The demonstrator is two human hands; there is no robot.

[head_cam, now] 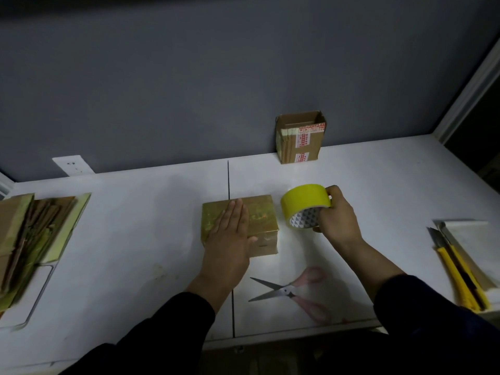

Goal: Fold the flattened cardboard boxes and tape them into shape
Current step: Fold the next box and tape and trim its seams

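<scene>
On the white tabletop (135, 226), a stack of flattened boxes (29, 239) lies far left. An open carton (300, 139) stands at the back wall; its contents are unclear. The folded box (259, 220) sits at centre, closed, under the left hand (230, 234), whose fingers lie straight. Just beside it, the right hand (335, 215) has its fingers curled round a yellow tape roll (303, 205).

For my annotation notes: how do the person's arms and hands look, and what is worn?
The left hand and right hand are bare: no gloves, rings or watch show. The left sleeve and right sleeve are long and dark, ending partway up the forearm. Whether black or navy is unclear.
</scene>
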